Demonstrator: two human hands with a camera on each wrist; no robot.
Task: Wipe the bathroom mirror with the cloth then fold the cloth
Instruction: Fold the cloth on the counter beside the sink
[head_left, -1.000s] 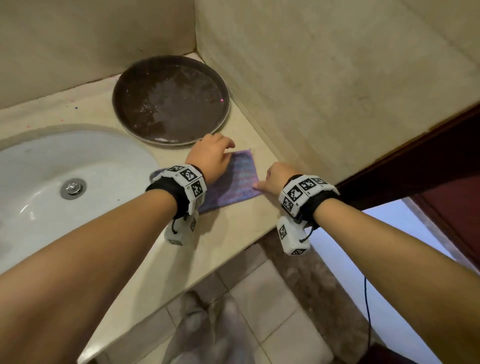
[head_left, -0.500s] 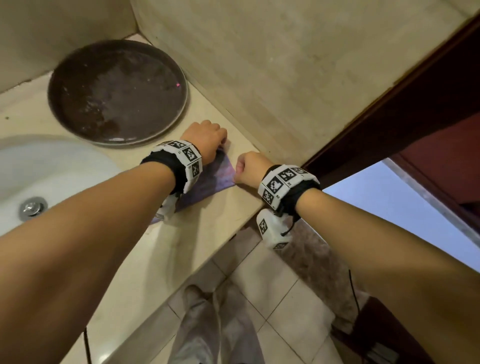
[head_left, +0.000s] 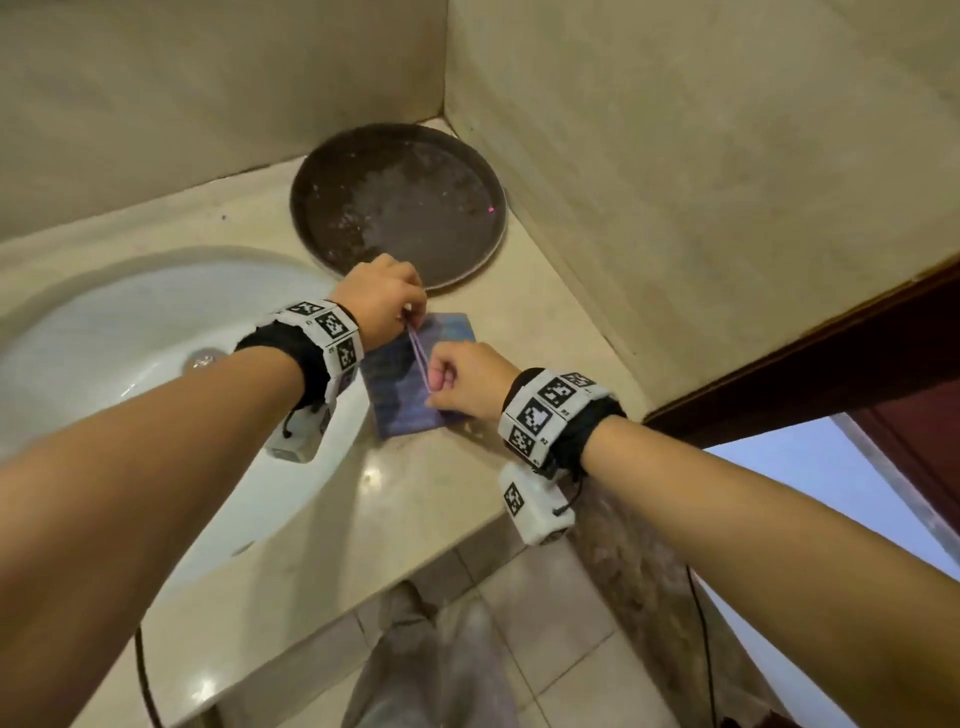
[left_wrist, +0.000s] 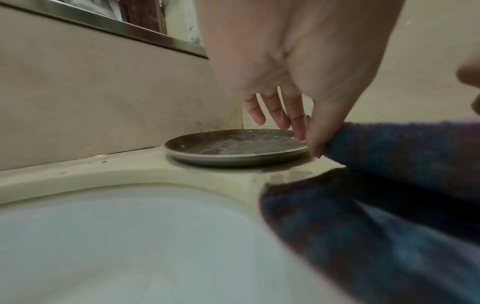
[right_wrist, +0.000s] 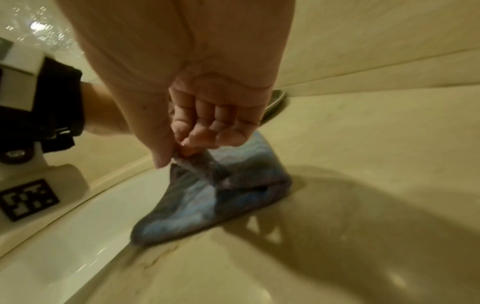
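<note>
A blue-purple cloth lies on the beige counter between the sink and the wall. One edge of it is lifted off the counter and stretched between my two hands. My left hand pinches the far end of that edge; thumb and finger on the cloth show in the left wrist view, the other fingers loose. My right hand pinches the near end, its fingers curled round a corner of the cloth. The mirror's metal frame shows only at the top of the left wrist view.
A round dark tray sits in the counter's far corner, just beyond the cloth. The white sink lies to the left. Walls close in behind and to the right, with a dark door frame. The counter's front edge drops to tiled floor.
Earlier both hands lay on the flat cloth, the right one at its right edge. Now each pinches that edge and has lifted it over the middle of the cloth.
</note>
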